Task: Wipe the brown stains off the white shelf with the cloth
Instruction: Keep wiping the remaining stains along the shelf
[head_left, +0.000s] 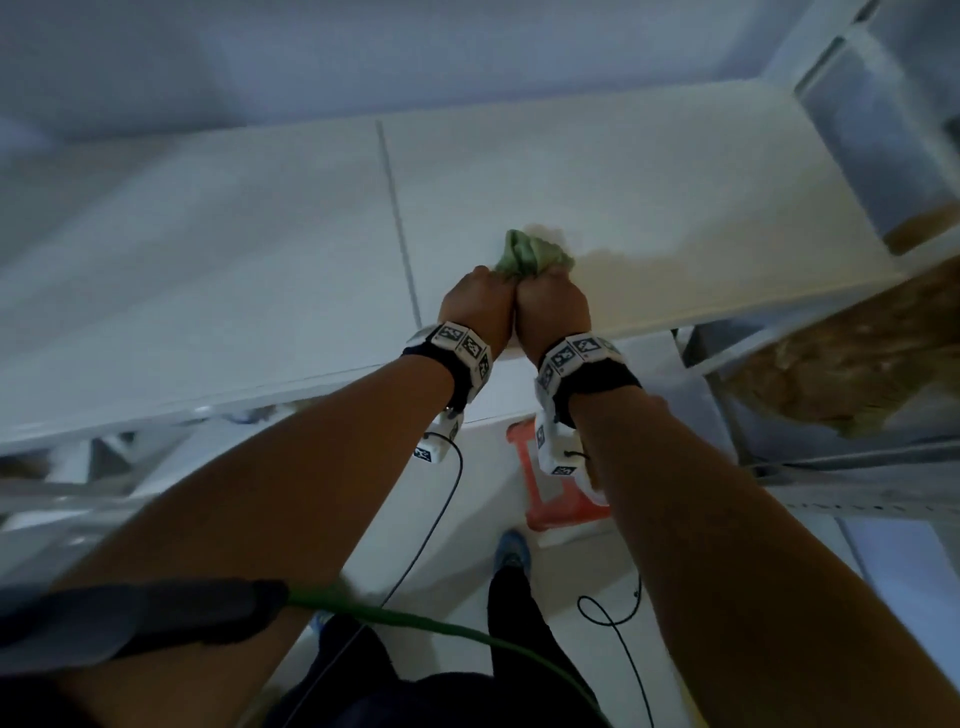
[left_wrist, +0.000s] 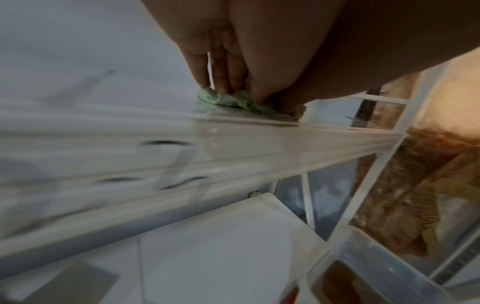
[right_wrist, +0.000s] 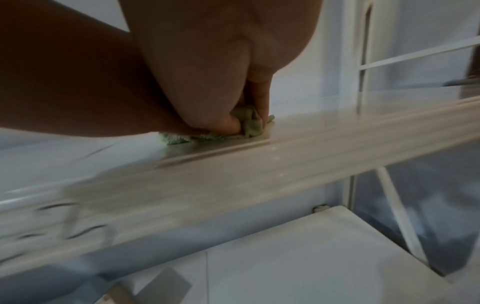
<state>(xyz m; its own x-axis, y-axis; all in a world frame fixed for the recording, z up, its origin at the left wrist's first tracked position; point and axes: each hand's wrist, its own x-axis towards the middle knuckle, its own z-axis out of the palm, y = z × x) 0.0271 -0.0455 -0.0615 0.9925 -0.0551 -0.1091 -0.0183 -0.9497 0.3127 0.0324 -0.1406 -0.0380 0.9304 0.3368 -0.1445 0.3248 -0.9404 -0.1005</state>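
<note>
A crumpled pale green cloth (head_left: 530, 253) lies on the white shelf (head_left: 260, 249), near its front edge. Both hands sit side by side on the cloth. My left hand (head_left: 480, 299) presses its fingertips (left_wrist: 223, 82) down into the cloth (left_wrist: 249, 105). My right hand (head_left: 553, 301) pinches a bunch of the cloth (right_wrist: 249, 121) between thumb and fingers. A faint brownish smear (head_left: 634, 265) spreads over the shelf just right of the cloth. Both wrist views are blurred by motion.
A dark seam (head_left: 397, 223) crosses the shelf left of the hands. A clear container with brown contents (head_left: 883, 182) stands at the shelf's right end. A lower white shelf (right_wrist: 311, 257), white frame bars (left_wrist: 374, 179), an orange stool (head_left: 561, 488) and cables lie below.
</note>
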